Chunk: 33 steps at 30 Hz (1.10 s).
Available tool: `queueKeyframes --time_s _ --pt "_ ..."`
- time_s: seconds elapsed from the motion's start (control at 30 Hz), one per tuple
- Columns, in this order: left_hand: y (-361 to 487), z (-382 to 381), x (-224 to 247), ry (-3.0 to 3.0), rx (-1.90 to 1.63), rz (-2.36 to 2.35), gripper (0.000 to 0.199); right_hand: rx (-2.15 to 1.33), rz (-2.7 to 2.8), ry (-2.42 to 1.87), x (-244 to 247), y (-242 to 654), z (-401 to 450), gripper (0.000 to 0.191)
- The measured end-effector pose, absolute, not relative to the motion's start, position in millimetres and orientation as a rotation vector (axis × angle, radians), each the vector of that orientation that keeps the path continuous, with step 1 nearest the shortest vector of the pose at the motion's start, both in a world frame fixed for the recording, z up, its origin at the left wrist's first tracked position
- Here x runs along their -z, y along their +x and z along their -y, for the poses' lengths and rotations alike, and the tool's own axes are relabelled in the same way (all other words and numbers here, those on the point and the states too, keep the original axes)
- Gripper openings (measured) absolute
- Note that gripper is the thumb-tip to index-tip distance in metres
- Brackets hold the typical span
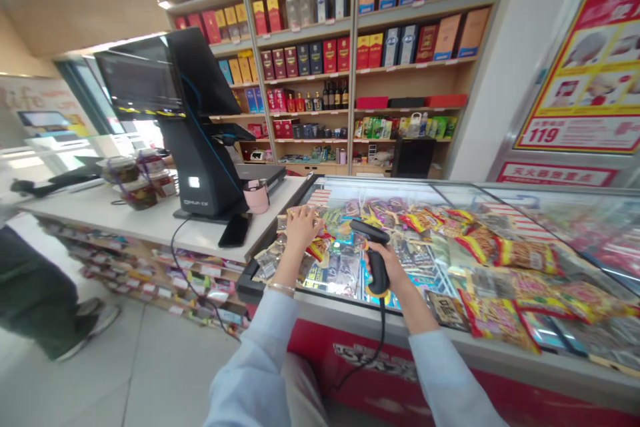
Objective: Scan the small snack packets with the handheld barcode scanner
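My left hand (302, 227) lies palm down with its fingers spread on colourful snack packets (330, 240) in a glass-topped chest freezer (400, 193). I cannot tell whether it grips a packet. My right hand (383, 267) is closed around the grip of a black and yellow handheld barcode scanner (376, 257), held over the packets with its head pointing away from me. A black coiled cable (381, 340) hangs from the scanner's base over the freezer's front edge.
To the left stands a white checkout counter (150, 223) with a black till terminal (200, 147), a black phone (235, 230), a pink cup (257, 198) and snack jars (136, 185). Bottle-box shelves (310, 60) fill the back wall. A person (43, 293) walks at far left.
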<state>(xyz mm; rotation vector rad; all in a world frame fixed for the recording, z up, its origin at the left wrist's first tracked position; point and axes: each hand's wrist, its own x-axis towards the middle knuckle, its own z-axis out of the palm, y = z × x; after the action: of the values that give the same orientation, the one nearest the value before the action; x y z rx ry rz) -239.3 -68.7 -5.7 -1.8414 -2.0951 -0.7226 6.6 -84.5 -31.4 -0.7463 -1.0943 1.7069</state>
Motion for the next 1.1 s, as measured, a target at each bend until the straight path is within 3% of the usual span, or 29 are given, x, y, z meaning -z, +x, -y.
queueKeyframes --time_s 0.67,1.1 --pt "-224 82 -3 -1.808 0.733 2.073 0.053 -1.687 1.078 -0.758 26 41 91 0.026" --pt "-133 83 -7 -1.937 0.761 1.847 0.042 -1.535 1.021 -0.757 12 120 100 0.027"
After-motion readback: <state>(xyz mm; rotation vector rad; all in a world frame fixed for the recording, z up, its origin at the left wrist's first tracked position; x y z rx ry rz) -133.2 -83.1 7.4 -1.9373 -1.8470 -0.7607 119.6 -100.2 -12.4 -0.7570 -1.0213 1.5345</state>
